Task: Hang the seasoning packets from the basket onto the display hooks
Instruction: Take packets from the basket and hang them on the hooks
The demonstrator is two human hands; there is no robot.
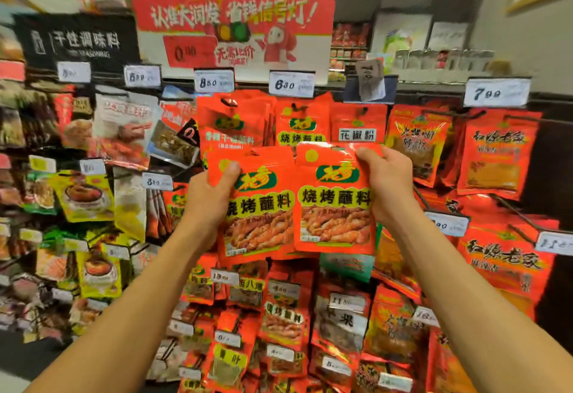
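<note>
Red promo sign [235, 20] overhead; black category sign [77, 41] at left.

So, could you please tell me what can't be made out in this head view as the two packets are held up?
- Basket: out of frame in the head view.
- Hang holes of the left packet and right packet: too blurred.
- Fingers of the left hand and right hand: hidden behind the packets.
- Small print on the 6.30 price tag: too small.
</note>
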